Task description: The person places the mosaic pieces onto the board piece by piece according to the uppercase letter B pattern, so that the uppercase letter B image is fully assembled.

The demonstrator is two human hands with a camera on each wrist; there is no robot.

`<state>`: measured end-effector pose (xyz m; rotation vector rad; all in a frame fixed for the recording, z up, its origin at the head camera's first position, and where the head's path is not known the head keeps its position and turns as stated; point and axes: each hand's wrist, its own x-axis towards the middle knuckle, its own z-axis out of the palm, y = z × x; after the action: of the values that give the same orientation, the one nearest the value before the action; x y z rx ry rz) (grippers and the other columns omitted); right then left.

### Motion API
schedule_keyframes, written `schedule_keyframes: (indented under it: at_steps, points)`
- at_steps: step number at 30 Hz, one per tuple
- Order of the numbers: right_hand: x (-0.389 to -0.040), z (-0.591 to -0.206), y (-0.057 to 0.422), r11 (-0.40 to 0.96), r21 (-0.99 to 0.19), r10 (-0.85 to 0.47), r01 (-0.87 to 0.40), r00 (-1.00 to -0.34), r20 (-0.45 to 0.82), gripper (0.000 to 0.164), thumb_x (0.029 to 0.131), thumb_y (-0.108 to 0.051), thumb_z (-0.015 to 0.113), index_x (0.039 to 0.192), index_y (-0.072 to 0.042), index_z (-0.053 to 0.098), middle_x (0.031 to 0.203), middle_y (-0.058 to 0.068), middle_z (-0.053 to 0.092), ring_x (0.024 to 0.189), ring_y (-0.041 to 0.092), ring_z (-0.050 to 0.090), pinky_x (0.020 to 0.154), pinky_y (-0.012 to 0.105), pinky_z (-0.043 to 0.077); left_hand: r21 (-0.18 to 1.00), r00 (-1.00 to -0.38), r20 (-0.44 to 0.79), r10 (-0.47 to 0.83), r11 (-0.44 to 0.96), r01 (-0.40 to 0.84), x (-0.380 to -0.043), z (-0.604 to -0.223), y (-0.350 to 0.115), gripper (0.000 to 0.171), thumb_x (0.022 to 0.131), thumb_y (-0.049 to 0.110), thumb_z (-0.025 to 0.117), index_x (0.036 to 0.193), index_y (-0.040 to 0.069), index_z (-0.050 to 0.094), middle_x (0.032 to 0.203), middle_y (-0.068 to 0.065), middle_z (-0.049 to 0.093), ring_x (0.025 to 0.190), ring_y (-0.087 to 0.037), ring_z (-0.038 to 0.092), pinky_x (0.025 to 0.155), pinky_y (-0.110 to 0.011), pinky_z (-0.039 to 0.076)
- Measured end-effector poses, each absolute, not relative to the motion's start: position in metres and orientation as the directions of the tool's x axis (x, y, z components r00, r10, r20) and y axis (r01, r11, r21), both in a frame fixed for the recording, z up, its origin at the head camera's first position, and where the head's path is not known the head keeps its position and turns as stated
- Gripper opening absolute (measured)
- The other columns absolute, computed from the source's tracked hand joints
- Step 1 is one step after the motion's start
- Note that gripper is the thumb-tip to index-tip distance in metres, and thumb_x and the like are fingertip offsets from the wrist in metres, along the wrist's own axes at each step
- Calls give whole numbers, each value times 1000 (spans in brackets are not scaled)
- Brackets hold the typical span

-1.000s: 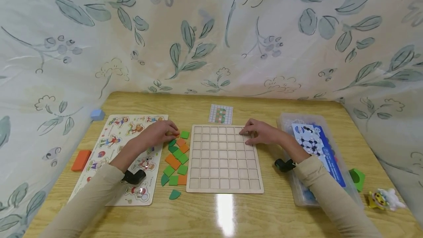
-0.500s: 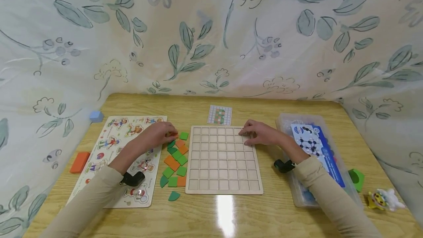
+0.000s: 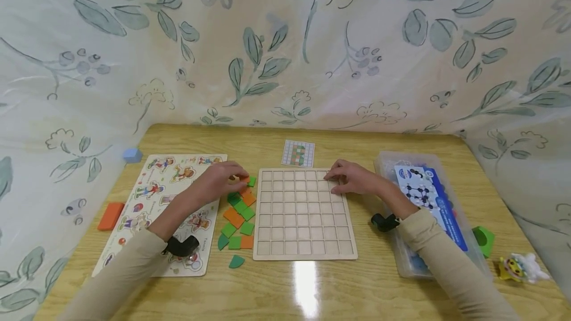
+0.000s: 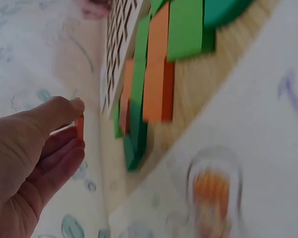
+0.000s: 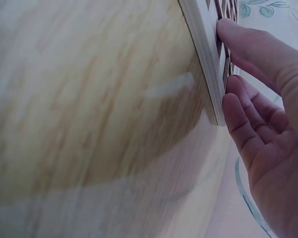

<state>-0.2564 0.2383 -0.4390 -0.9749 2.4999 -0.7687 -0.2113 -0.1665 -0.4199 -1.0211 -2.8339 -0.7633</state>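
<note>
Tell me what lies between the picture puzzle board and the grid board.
Green and orange tiles lie between the picture puzzle board and the grid board, as the head view shows; the left hand pinches an orange tile at their far end.

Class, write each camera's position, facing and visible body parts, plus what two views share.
Head: head-worn, facing forward and down at grid board; left hand, right hand, sleeves show.
Left wrist: wrist-worn, facing left hand pinching orange tile.
Right wrist: wrist-worn, facing right hand at board's edge.
Both wrist views share the board.
</note>
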Motion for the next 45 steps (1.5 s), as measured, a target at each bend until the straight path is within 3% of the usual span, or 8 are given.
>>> schedule_keyframes:
  at_steps: [15, 23, 30, 45]
  points:
    - [-254, -438, 240, 605, -620, -708, -499, -694, -132, 35, 88, -18, 72, 120, -6, 67, 109, 10, 53, 93, 17, 53, 82, 30, 49, 438, -749, 175, 639, 631, 641, -210, -426, -129, 17, 89, 19, 71, 104, 13, 73, 103, -1, 69, 89, -15, 63, 74, -28, 52]
    - [-259, -443, 244, 616, -600, -699, -511, -706, -115, 33, 86, -20, 74, 118, -10, 68, 107, 7, 53, 90, 14, 53, 79, 26, 49, 369, -666, 143, 732, 585, 722, -222, -428, -94, 21, 90, 18, 68, 107, 8, 74, 106, -5, 69, 92, -18, 64, 81, -30, 54]
    - [-259, -444, 241, 600, -621, -708, -505, -696, -118, 34, 86, -19, 74, 118, -9, 68, 107, 8, 53, 90, 15, 53, 78, 25, 49, 301, -652, 120, 749, 599, 742, -229, -428, -76, 20, 91, 18, 68, 106, 8, 75, 107, -5, 70, 98, -17, 65, 86, -30, 54]
    - [-256, -441, 238, 621, -620, -689, -479, -711, -142, 33, 86, -18, 74, 117, -10, 68, 107, 6, 53, 92, 15, 52, 81, 26, 47, 304, -632, 100, 769, 581, 755, -232, -429, -61, 19, 92, 17, 66, 105, 7, 74, 107, -5, 69, 101, -17, 63, 88, -29, 53]
